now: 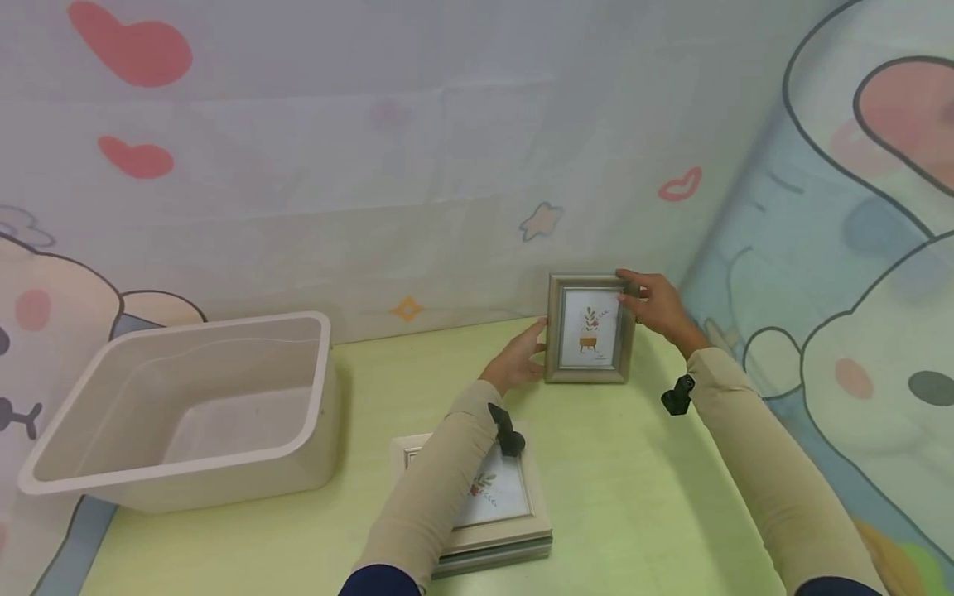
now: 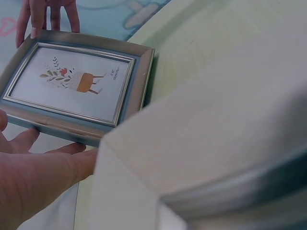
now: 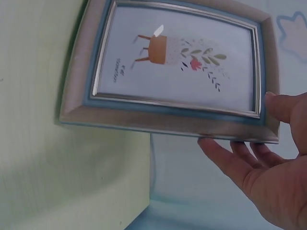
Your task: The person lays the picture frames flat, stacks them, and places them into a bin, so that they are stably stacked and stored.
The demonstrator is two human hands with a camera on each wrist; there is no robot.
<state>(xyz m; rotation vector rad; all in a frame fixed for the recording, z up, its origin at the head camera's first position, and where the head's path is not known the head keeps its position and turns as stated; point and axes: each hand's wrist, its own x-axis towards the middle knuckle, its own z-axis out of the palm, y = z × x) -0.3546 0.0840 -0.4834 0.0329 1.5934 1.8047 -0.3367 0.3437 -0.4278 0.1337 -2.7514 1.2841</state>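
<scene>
A silver-beige picture frame [image 1: 555, 331] with a potted-plant print stands upright on the table by the back wall. My left hand [image 1: 516, 358] touches its left edge with extended fingers, also seen in the left wrist view. At the upper right corner, my right hand [image 1: 662, 308] holds the frame, one digit at the top edge and other fingertips along the side [image 3: 225, 155]. Under my left forearm lies a cream picture frame [image 1: 514, 530] with a floral print, stacked on a greyish frame [image 1: 495, 563]. My sleeve hides part of that stack.
A large beige plastic bin [image 1: 324, 397], with no contents visible, stands at the table's left. Cartoon-printed cloth [image 1: 358, 165] rises behind the yellow-green table [image 1: 619, 497] and along its right side. Black wrist cameras [image 1: 676, 396] sit on both sleeves.
</scene>
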